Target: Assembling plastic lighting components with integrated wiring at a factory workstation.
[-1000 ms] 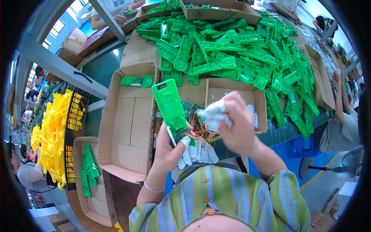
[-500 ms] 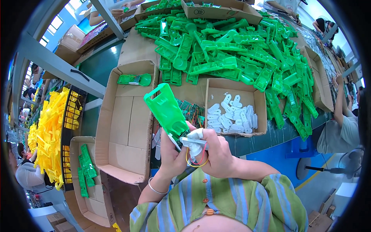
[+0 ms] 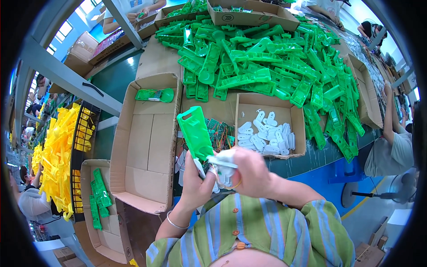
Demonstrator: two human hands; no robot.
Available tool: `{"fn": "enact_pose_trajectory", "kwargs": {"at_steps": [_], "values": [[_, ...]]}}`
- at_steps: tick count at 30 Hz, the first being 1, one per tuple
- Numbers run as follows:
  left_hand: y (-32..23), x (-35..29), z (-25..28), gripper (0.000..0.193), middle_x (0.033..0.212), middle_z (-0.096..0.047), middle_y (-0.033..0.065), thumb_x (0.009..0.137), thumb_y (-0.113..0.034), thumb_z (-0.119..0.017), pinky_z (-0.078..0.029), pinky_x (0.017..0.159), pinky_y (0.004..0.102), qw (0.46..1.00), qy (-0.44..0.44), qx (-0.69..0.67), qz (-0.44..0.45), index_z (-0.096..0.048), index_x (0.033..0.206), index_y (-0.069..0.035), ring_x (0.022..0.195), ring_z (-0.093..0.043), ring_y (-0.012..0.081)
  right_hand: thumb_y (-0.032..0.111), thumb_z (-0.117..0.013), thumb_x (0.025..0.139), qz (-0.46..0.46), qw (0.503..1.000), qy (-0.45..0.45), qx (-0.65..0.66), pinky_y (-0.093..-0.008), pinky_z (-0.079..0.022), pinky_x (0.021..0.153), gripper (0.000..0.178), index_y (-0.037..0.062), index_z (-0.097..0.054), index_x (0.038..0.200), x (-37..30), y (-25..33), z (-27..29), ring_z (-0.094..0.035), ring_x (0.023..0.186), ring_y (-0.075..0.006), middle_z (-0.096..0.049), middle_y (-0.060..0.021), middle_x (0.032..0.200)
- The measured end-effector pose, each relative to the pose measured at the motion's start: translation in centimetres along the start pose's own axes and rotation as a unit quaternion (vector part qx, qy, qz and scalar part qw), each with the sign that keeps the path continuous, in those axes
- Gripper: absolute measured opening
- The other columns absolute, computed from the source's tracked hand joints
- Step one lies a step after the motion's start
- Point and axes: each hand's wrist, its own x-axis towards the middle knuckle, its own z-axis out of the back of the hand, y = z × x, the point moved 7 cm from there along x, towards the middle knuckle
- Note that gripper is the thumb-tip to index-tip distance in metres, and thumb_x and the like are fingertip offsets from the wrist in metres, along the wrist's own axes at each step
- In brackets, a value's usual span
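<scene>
My left hand (image 3: 195, 184) is closed round the lower end of a green plastic housing (image 3: 195, 133), which stands tilted, its open upper end pointing away from me. Small white pieces also show by the left thumb. Against the housing's lower end works my right hand (image 3: 252, 171), blurred, with white coverings on its fingertips. Its fingers are curled together beside a white strip (image 3: 222, 163) and a yellow wire; what exactly they grip is smeared. Just beyond the hands lie green circuit boards (image 3: 219, 132) with thin wires. A carton (image 3: 304, 133) of white oval plastic pieces (image 3: 267, 133) stands to their right.
A big heap of green housings (image 3: 267, 58) covers the far table. Left of my hands is a long carton (image 3: 142, 178) with one green housing (image 3: 155, 95) inside. Another carton (image 3: 111, 236) holds several green parts. Yellow parts (image 3: 58, 155) fill a black crate. Other people work around.
The green housing has swung more upright and shifted slightly right and nearer. My right hand has moved a little right and turned, blurring; the red wire is no longer visible.
</scene>
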Motion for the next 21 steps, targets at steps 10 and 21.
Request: {"fn": "enact_pose_trajectory", "kwargs": {"at_steps": [10, 21], "values": [[1.8, -2.3, -0.6, 0.070, 0.115, -0.053, 0.0118, 0.073, 0.009, -0.055, -0.048, 0.085, 0.0317, 0.984, 0.125, -0.074, 0.107, -0.030, 0.138, 0.002, 0.097, -0.058, 0.0189, -0.004, -0.060, 0.066, 0.002, 0.950, 0.177, -0.259, -0.0424, -0.042, 0.083, 0.053, -0.0032, -0.042, 0.116, 4.2, -2.7, 1.6, -0.043, 0.102, -0.0333, -0.042, -0.0176, 0.107], [-1.0, -2.2, -0.9, 0.086, 0.120, -0.052, 0.0141, 0.070, 0.011, -0.059, -0.054, 0.081, 0.0376, 0.906, 0.121, -0.342, 0.219, -0.017, 0.144, -0.001, 0.097, -0.060, 0.0214, 0.003, -0.070, 0.073, 0.093, 0.992, 0.014, -0.083, -0.0336, -0.051, 0.066, 0.029, -0.0008, -0.055, 0.098, 3.8, -4.7, 1.4, -0.064, 0.075, -0.0270, -0.065, -0.0127, 0.084]]}}
